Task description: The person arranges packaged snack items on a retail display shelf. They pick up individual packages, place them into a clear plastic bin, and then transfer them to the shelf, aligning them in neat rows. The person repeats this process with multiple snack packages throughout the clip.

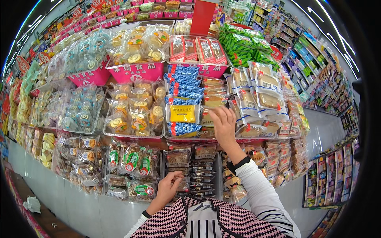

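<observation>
My right hand reaches over a clear tray of wrapped bread, its fingertips at a row of clear-wrapped bread slices; whether it grips one I cannot tell. To its left a yellow bread packet lies on blue-wrapped packets. White-and-clear bags of sliced toast are piled to its right. My left hand, fingers bent, is beside a lower tray of brown wrapped bread; its fingertips overlap a packet there, and contact is unclear.
Trays of wrapped swiss rolls stand on the left. Pink boxes line the tier behind, near green packets and a red sign board. Packets with green labels lie lower left. Store shelves stand on the right.
</observation>
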Tool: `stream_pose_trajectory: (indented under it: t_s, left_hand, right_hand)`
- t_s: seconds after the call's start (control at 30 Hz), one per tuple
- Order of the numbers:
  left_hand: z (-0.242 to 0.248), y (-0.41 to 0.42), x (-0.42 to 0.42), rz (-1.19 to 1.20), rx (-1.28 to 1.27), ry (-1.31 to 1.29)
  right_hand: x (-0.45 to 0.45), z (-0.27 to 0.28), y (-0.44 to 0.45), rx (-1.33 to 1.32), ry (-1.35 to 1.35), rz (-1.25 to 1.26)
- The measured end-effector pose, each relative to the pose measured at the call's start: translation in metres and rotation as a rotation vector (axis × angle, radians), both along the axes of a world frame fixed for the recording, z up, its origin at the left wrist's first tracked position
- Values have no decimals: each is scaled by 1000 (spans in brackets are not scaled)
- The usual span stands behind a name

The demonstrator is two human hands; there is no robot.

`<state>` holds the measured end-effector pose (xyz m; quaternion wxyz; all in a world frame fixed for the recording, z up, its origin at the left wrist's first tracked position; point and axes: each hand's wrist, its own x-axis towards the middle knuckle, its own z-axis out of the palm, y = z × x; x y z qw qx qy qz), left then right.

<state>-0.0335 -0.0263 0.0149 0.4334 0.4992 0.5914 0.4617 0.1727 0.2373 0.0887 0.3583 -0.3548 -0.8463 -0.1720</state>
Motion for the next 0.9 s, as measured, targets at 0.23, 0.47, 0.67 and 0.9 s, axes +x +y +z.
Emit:
stream_pose_trajectory:
  t_s: [0.23,0.47,0.67,0.9]
  left_hand:
    - [1,6,-5,19,-17,75]
    - [-40,-3,-20,-237,-106,545]
    - [-58,-13,-8,-517,-97,881]
    - [-61,-9,-5,-571,-106,987]
  right_hand:
    - [6,-35,18,-390,-99,-86]
    - [12,5,2,-646,-195,-21]
    - [22,101,-60,-634,-75,107]
    - [40,188,-132,-613,-60,16]
